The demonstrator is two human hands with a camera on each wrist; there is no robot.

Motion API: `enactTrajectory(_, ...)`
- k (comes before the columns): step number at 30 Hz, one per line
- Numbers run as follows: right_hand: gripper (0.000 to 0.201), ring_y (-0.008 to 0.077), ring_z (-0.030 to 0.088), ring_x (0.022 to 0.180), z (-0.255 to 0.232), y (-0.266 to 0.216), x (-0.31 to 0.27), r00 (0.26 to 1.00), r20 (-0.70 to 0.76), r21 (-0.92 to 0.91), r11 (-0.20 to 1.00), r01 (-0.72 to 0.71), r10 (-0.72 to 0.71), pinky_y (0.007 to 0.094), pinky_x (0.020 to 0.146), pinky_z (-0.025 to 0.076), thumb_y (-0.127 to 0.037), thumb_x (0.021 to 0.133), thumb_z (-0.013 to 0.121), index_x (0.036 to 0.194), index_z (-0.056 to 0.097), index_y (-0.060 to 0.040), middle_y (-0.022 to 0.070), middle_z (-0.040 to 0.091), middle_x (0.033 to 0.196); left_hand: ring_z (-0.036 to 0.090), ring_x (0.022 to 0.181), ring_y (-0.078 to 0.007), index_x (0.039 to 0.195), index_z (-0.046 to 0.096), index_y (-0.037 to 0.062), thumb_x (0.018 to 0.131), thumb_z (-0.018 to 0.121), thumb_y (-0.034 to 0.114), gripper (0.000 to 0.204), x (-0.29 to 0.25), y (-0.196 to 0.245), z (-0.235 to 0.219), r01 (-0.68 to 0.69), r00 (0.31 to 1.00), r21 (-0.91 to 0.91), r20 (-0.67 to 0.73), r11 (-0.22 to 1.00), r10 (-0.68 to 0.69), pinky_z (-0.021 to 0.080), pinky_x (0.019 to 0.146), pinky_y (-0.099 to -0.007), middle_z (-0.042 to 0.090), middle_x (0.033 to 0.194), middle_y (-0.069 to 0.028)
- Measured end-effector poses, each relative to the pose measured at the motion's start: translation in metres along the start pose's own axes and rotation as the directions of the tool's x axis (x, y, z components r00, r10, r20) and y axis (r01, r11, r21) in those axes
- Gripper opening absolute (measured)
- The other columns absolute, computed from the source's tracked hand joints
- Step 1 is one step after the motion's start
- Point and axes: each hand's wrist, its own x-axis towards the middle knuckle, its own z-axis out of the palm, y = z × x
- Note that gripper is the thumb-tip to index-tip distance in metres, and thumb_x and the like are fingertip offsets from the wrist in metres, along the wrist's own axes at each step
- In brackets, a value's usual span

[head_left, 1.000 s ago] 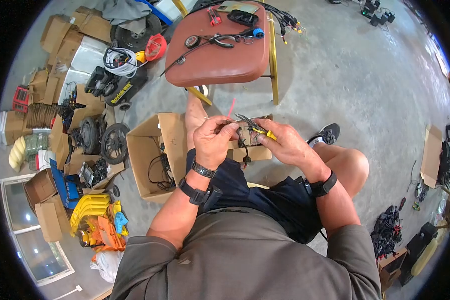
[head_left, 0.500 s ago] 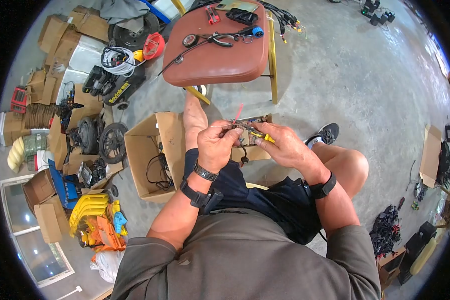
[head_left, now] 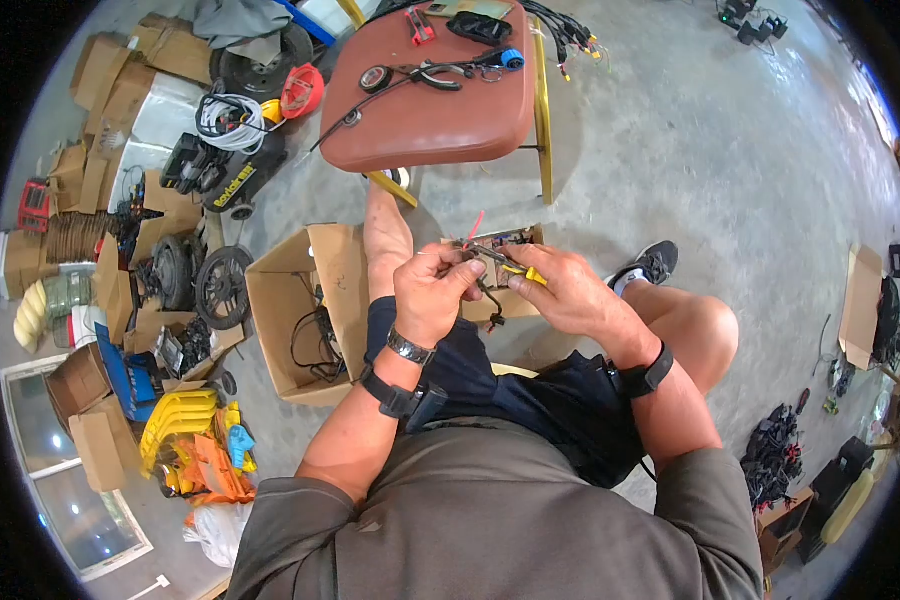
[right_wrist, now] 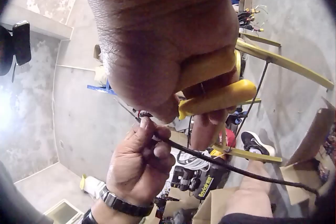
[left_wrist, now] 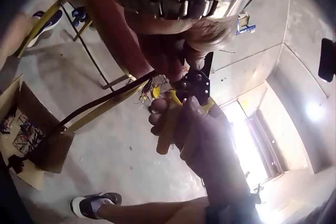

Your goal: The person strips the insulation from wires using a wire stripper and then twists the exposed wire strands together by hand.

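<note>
The left hand (head_left: 432, 292) pinches a dark cable (right_wrist: 231, 167) near one end between thumb and fingers, and a thin pink wire (head_left: 477, 224) sticks up beside the fingertips. The right hand (head_left: 576, 292) is curled round the yellow handles of a hand tool (right_wrist: 223, 99), whose dark, riveted head reaches the left fingertips. The two hands are close together; whether the tool's jaws bite on a wire I cannot tell, as fingers hide them.

The cable trails away below the hands and ends in a black connector (head_left: 497, 321). Under the hands is a small open carton (head_left: 518, 306) with a jumble of wires and parts in it. Just to its left, past the person's leg, a larger carton (head_left: 282, 325) holds dark cables.

Ahead is a chair with a reddish-brown seat (head_left: 450, 135). On it lie a roll of tape (head_left: 376, 79), black-handled pliers (head_left: 437, 77), a blue-ended lead (head_left: 511, 59), a small red tool (head_left: 420, 27) and a black pouch (head_left: 480, 28). Farther left are a red helmet (head_left: 302, 92) and a coil of white hose or cable (head_left: 232, 123).
</note>
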Motion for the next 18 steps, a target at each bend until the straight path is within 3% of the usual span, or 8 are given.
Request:
enactTrajectory(8,0.033,0.0426,0.062,0.093,0.005,0.004,-0.002,0.999,0.026,-0.029,0.999,-0.024,0.025,0.0469,0.079,0.050,-0.014,0.087,0.063,0.117,0.058,-0.0003,0.0228,0.065,0.098,0.064,0.055,-0.0170,0.089,0.056,0.0026,0.088,0.069,0.002,0.013,0.000,-0.010,-0.007,0.199,0.980,-0.210,0.068,0.957,-0.189,0.053,0.049,-0.0267,0.070,0.081,-0.0166)
enactTrajectory(18,0.033,0.0434,0.062,0.092,0.009,0.005,-0.004,0.999,0.020,-0.042,0.999,-0.033,0.034,0.0470,0.077,0.050,-0.015,0.089,0.062,0.119,0.057,-0.0006,0.0234,0.066,0.098,0.065,0.054,-0.0185,0.090,0.055,0.0042,0.089,0.069,0.004,0.014,0.000,-0.009,-0.004,0.259,0.966,-0.280,0.087,0.924,-0.244,0.053,0.048,-0.0273,0.070,0.081,-0.0173)
